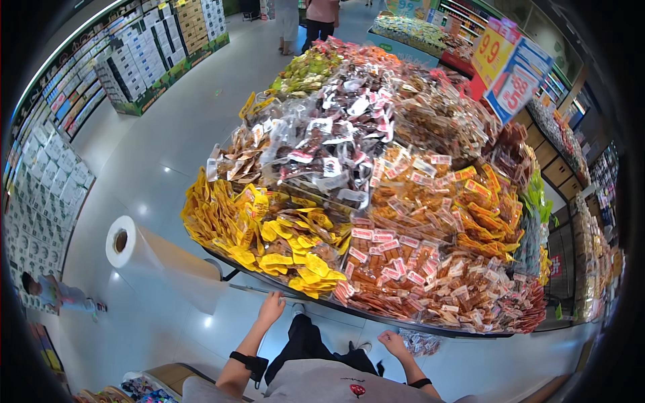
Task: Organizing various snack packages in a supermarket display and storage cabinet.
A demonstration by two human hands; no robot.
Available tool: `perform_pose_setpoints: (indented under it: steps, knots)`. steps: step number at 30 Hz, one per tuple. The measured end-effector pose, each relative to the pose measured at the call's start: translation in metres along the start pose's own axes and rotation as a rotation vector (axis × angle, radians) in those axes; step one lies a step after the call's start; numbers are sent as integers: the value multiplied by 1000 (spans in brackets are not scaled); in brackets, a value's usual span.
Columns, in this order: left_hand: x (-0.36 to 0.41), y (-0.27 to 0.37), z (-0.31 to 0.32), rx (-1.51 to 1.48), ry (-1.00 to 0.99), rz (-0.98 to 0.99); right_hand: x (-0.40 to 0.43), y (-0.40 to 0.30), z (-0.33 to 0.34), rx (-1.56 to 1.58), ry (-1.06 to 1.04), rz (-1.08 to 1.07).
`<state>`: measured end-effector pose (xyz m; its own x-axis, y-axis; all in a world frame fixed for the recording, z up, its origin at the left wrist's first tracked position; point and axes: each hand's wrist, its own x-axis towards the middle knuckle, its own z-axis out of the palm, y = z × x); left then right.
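Note:
My left hand [272, 307] is by the front edge of a heaped snack display [375, 316], just below yellow snack packets [297, 262]. Its fingers are bent, and I cannot tell whether they touch the edge. Lower and farther right is my right hand [393, 343], curled in with no object visible in it. It hangs short of the display edge, near small packets [421, 341] low down by the floor. Above it on the display lie clear packets of reddish-brown food [388, 272] with red and white labels.
A large roll of clear plastic bags [151, 247] juts out left of the display. Price signs [504, 65] rise at the back right. Stacked cartons [136, 65] line the left aisle. A person [60, 293] is at far left; others [321, 20] stand beyond the display.

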<state>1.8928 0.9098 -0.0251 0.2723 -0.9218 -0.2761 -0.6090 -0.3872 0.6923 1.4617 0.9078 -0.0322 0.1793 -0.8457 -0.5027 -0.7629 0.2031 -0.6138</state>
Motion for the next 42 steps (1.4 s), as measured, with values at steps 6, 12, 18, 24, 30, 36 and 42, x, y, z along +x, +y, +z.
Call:
perform_pose_setpoints:
  steps: [6, 12, 18, 24, 30, 36, 42]
  knots:
    - [36, -6, -26, 116, -66, 106, 30, -60, 26, -134, -35, -190]
    - [46, -8, -34, 134, -224, 151, 41, -88, 26, -292, -20, -85]
    - [50, -12, -46, 183, -289, 229, 42, -91, 31, -321, 1, -132]
    - [58, -5, -57, 215, -389, 264, 44, -97, 35, -282, 56, -66]
    - [49, -6, -59, 216, -327, 300, 32, -107, 36, -262, 117, -76]
    - [41, 2, -60, 177, -274, 356, 18, -99, 35, -265, 217, -124]
    - [37, 8, -66, 156, -305, 323, 1, -94, 40, -191, 260, -59]
